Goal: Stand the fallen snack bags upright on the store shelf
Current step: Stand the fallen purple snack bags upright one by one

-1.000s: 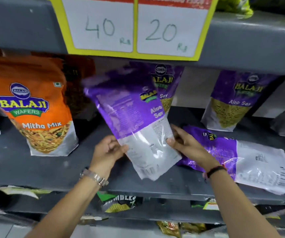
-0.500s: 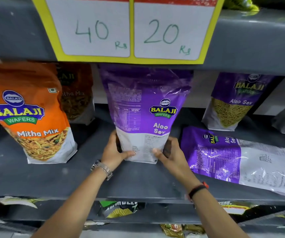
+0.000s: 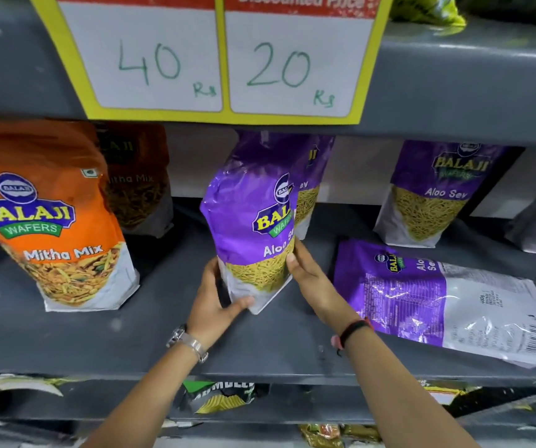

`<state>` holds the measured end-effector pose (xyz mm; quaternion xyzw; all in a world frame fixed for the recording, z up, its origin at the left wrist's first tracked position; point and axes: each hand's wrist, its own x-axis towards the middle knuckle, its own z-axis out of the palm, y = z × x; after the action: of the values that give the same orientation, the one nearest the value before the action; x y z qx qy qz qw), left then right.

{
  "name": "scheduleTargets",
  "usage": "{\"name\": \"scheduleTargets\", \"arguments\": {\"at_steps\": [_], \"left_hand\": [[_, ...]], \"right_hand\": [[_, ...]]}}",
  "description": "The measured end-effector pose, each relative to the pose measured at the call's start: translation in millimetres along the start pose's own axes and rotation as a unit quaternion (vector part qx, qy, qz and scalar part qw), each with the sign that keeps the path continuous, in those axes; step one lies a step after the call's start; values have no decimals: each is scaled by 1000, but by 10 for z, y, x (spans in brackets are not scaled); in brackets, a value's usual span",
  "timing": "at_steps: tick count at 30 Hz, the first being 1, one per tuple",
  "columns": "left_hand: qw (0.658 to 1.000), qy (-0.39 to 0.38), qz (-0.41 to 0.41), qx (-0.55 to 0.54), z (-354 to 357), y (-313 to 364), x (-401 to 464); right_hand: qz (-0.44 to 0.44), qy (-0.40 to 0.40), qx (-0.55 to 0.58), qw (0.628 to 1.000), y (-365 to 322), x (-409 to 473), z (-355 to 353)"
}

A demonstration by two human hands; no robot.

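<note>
Left hand and right hand clamped on either side of upright purple Aloo Sev bag, its base on grey shelf, another purple bag lying flat just right, orange Mitha Mix bag standing at left

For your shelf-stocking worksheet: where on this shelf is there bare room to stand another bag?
Bare shelf lies between the orange Mitha Mix bag and the held Aloo Sev bag, and along the front edge. The right is crowded: a fallen Aloo Sev bag lies flat.
</note>
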<state>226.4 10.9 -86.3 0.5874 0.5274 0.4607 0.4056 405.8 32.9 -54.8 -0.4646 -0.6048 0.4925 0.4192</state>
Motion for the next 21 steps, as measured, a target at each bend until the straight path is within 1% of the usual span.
{"name": "scheduleTargets", "arguments": {"at_steps": [1,3,5,6,7,9,11,14,21], "left_hand": [[1000,4,-6,13,-40,-29,62],[1000,-7,-14,18,-162,-94,171],[1000,-15,-13,5,-252,-130,215],[1000,-24,-10,-1,-257,-134,215],[999,-36,-8,-6,-241,-130,211],[999,-45,-14,-9,-187,-133,217],[1000,-18,-20,-1,-137,-134,229],[999,24,-16,12,-112,-132,246],[997,56,-20,42,-85,-129,204]], "right_hand": [[-15,5,4,1000,28,-41,23],[-27,66,-6,997,101,-145,56],[-32,151,-61,986,169,-220,25],[-36,175,-95,979,187,-237,-9],[-38,179,-118,976,195,-237,-41],[-18,144,-127,981,162,-193,-72],[-2,107,-133,985,135,-144,-62],[16,94,-162,982,104,-99,-33],[31,67,-168,983,45,-92,-27]]}}
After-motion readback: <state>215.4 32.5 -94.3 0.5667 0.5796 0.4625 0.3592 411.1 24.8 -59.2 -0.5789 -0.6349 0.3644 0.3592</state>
